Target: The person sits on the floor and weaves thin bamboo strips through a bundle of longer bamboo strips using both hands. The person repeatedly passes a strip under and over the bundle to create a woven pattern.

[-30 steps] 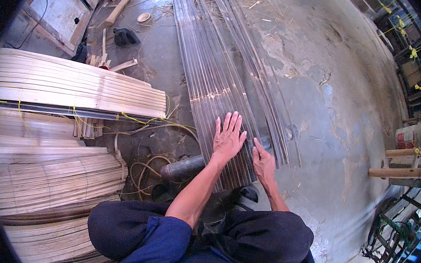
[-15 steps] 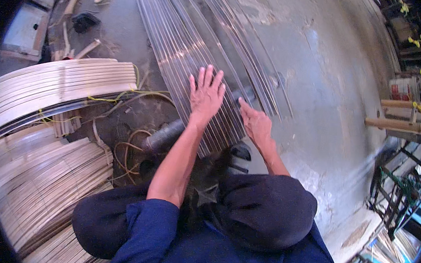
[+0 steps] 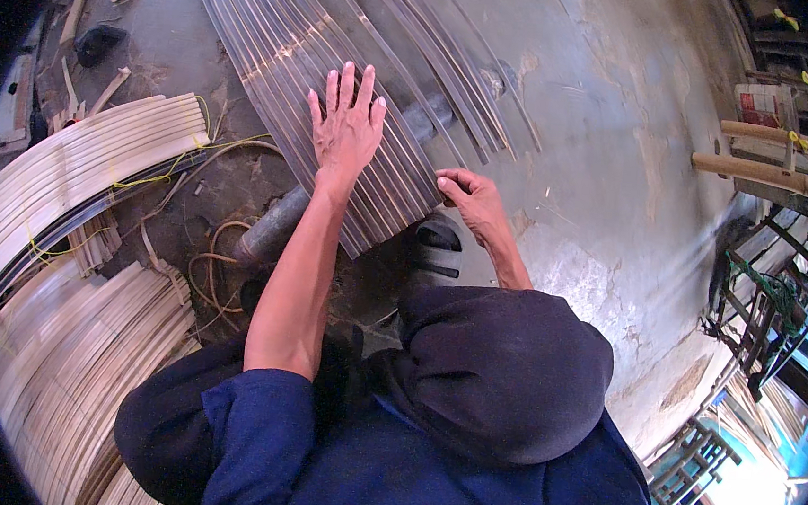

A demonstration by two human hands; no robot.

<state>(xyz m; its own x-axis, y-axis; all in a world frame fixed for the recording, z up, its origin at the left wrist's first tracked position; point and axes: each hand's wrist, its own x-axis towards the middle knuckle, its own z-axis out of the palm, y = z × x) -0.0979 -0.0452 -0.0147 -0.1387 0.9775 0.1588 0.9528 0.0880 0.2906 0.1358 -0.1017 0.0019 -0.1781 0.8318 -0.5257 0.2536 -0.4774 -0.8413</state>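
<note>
My left hand (image 3: 346, 144) lies flat, fingers spread, on a row of long, thin, dark glossy strips (image 3: 285, 77) set side by side. My right hand (image 3: 476, 201) is closed in a pinch at the row's right edge, close to its near end. Its fingertips appear to grip the outermost strip, though the contact is partly hidden. To the right of the row, several loose strips (image 3: 438, 61) lie spaced apart. A grey round pipe (image 3: 271, 228) passes crosswise under the strips.
Pale curved slats, tied with yellow cord, form a bundle (image 3: 98, 157) at left, with a larger slat stack (image 3: 97, 352) nearer me. A tan hose (image 3: 211, 266) coils beside the pipe. Bamboo poles (image 3: 780, 178) and a dark rack (image 3: 767, 281) stand at right on the concrete floor (image 3: 597, 211).
My right hand has gone from a pointing index finger over the strips to a pinch at their right edge. My left hand stays flat on the row. The whole view has shifted.
</note>
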